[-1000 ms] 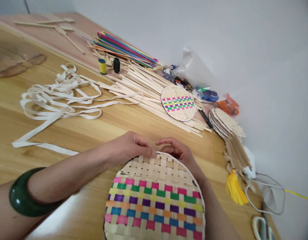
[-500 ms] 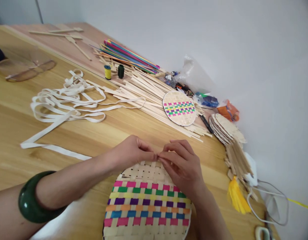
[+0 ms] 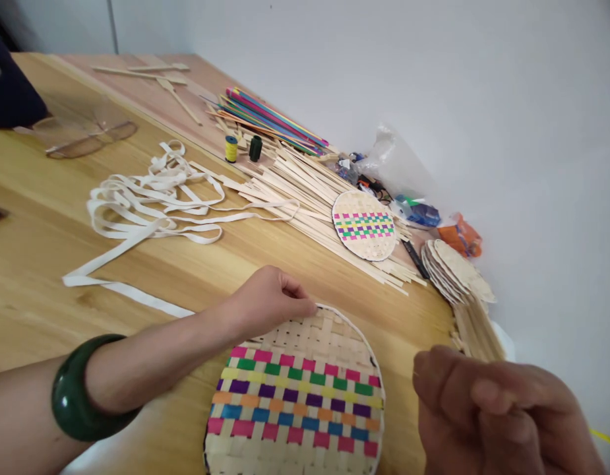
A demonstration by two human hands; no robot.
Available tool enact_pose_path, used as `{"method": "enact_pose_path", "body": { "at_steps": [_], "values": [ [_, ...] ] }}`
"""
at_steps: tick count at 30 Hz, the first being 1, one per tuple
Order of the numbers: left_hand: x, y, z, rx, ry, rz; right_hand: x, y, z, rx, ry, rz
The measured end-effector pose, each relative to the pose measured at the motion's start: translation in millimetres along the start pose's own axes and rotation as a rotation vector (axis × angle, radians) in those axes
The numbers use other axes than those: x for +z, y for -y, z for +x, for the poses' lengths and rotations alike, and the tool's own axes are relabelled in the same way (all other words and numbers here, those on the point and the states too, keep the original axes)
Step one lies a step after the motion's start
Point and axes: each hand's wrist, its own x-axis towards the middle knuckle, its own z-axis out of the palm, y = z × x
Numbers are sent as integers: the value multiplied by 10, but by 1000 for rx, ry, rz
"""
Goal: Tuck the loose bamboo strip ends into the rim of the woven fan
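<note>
A round woven piece (image 3: 299, 396) with pink, green, yellow, purple, orange and blue bands stands at the bottom centre, a white strip along its edge. My left hand (image 3: 277, 300), below a green bangle (image 3: 74, 389) on the wrist, pinches the top rim of this piece. Off to the right and nearer the camera is my right hand (image 3: 497, 409), its fingers curled together; anything between them is too small to make out. White tape (image 3: 146, 198) lies in loose loops at the left and runs behind my left forearm.
Pale strips (image 3: 305, 198), coloured strips (image 3: 275, 119), a yellow spool (image 3: 231, 149) and a dark spool (image 3: 255, 148) lie further back. A smaller woven disc (image 3: 364, 225) rests on the strips. Stacked discs (image 3: 453, 270), an orange bag (image 3: 460, 236) and glasses (image 3: 91, 135) are also there.
My right hand has left the rim and moved right and towards the camera, uncovering the disc's right edge. My left hand keeps its pinch. The view has shifted slightly.
</note>
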Motion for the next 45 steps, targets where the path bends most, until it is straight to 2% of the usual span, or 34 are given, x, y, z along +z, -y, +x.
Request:
{"method": "enact_pose_path", "body": {
  "at_steps": [2,4,7,10,20,25,33,40,45],
  "values": [
    [-9,2,5,18,-6,11,17,-40,6,-20,-24,-164],
    [-15,7,8,16,1,0,36,-173,25,9,12,-420],
    [-13,12,9,19,12,-3,57,-422,55,37,236,-681],
    [1,16,12,44,14,3,75,-579,48,-27,349,-790],
    [-3,23,12,51,20,47,102,-598,6,-83,418,-878],
    [17,34,1,99,14,65,109,-585,0,-96,460,-903],
    [66,26,-80,190,-25,314,137,-499,-14,-150,603,-1044],
    [102,69,-116,255,-48,431,213,-500,-58,-122,618,-1065],
    [113,48,-112,236,-36,446,216,-490,-78,-44,580,-1072]
  ]
}}
